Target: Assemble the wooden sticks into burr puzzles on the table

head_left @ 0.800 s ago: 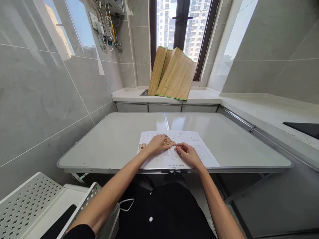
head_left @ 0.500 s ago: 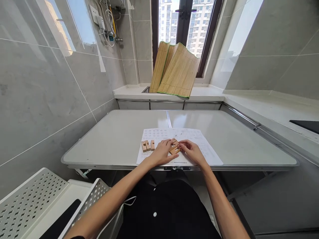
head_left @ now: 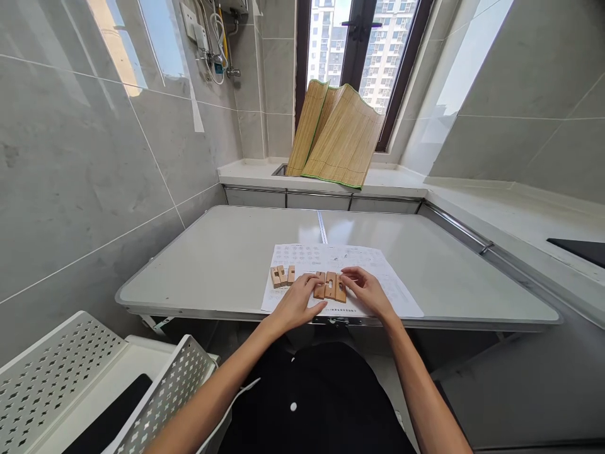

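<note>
- Slotted wooden blocks (head_left: 329, 294) look light and stiff.
- Their long sides seem best to hold.
- Left grip (head_left: 297, 299) is apart; right grip (head_left: 367, 291), cannot tell.

Lateral passage over the table (head_left: 482, 277) is available on both sides of the paper sheet (head_left: 385, 284), and beyond its far edge up to the metal rail (head_left: 314, 192). The left hand (head_left: 299, 301) and right hand (head_left: 366, 290) obstruct side access to the flat wooden pieces (head_left: 330, 287); overhead access is unobstructed. Small wooden blocks (head_left: 282, 277) restrict low passage beyond the left fingers. The left thumb partly obstructs the near side.
</note>
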Available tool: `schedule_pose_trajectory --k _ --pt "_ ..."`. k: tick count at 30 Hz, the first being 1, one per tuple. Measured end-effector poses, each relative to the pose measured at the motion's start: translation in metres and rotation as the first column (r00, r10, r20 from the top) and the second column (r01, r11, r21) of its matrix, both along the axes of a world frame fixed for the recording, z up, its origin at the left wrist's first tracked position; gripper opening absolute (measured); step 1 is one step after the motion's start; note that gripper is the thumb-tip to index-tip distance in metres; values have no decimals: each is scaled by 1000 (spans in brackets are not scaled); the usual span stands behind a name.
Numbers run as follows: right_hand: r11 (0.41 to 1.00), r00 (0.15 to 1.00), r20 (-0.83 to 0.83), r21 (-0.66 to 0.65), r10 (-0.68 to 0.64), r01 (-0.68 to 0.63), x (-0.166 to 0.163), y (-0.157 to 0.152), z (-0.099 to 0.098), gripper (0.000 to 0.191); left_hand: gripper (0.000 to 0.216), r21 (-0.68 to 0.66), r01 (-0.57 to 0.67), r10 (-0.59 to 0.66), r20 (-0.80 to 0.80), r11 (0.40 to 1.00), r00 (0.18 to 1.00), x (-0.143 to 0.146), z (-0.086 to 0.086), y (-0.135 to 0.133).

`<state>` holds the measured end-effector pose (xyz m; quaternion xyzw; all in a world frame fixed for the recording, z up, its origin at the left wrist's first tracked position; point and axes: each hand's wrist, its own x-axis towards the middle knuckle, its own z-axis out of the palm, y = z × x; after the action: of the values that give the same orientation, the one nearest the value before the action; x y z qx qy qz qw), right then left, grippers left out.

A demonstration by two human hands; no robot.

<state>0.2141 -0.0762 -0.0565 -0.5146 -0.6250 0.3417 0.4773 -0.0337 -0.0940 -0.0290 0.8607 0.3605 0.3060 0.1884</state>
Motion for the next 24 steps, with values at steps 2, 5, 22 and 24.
schedule_pose_trajectory --k 2,5,22,24 --pt "999 999 42 30 -20 19 0 -1 1 46 43 -28 -9 10 20 1000 1000 -1 0 2" --pt "997 995 82 64 -50 44 0 -3 3 49 46 -65 -16 18 39 998 999 -2 -1 4" --pt "984 916 401 162 -1 -70 6 -8 1 62 19 114 -182 183 1 977 983 7 -7 0" --pt "984 900 436 157 5 -82 8 -9 -2 71 19 127 -205 210 -31 970 977 9 -6 1"
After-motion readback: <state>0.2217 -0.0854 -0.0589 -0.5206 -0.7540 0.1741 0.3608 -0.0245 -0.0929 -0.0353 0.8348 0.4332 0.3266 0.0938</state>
